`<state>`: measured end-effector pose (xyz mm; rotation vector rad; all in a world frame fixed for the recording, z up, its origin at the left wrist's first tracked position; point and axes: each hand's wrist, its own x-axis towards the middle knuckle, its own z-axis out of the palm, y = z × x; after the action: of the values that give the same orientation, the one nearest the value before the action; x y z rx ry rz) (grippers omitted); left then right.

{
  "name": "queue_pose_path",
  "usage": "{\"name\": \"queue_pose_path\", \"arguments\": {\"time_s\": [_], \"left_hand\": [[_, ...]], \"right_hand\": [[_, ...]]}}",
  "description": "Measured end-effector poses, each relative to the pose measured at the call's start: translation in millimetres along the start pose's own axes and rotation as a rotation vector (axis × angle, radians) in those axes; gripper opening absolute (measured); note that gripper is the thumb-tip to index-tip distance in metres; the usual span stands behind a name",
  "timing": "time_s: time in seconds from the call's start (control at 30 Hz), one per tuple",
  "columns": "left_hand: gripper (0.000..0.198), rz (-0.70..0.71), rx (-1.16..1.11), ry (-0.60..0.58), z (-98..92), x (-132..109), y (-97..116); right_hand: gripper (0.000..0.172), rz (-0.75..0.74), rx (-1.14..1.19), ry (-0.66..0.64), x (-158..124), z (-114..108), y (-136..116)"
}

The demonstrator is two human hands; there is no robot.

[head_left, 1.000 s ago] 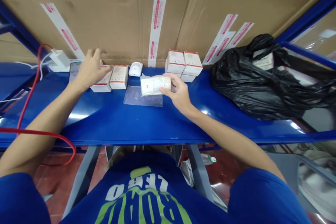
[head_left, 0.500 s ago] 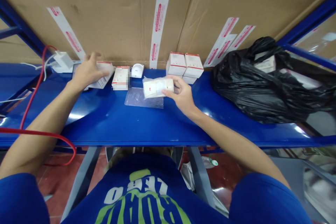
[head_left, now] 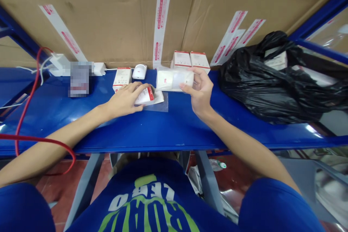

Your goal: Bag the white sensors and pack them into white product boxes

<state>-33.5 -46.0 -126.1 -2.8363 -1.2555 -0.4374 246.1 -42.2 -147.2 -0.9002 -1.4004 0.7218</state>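
Observation:
My right hand grips one end of a white motion sensor wrapped in a clear plastic bag, raised above the shelf. Just left of it, my left hand is closed around a small white-and-red carton, whose open flap points toward the sensor. Under the carton, a flat clear plastic bag lies on the blue surface. Another white-and-red carton stands behind my left hand. Beside that carton sits a second, unwrapped white motion sensor.
Several white-and-red cartons are stacked at the back against the cardboard wall. A black plastic bag holding boxes fills the right side of the blue shelf. A power strip, a blurred-out item and a red cable are at left.
My left hand has brought the carton from the left to the middle, uncovering the blurred-out item. My right hand has moved the bagged sensor slightly right and up.

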Motion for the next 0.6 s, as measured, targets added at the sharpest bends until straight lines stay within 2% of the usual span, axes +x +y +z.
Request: {"name": "queue_pose_path", "arguments": {"time_s": [0.13,0.27,0.37,0.47,0.6], "left_hand": [[0.068,0.012,-0.004,0.092,-0.8,-1.0,-7.5],[0.072,0.001,0.019,0.195,-6.7,-2.9,-9.2],[0.071,0.026,0.023,0.213,-7.0,-4.4,-5.2],[0.069,0.061,0.011,0.212,-7.4,-5.3,-1.7],[0.074,0.017,-0.002,0.229,-12.7,-5.6,-2.2]], "right_hand": [[0.054,0.007,-0.056,-0.069,2.0,3.9,1.6],[0.044,-0.038,-0.121,-0.252,2.5,1.8,-4.6],[0.047,-0.073,-0.135,-0.353,3.7,-2.3,-9.4],[0.053,-0.086,-0.092,-0.364,7.1,-6.7,-12.6],[0.053,-0.135,-0.118,-0.381,10.7,-15.4,-23.3]]}}
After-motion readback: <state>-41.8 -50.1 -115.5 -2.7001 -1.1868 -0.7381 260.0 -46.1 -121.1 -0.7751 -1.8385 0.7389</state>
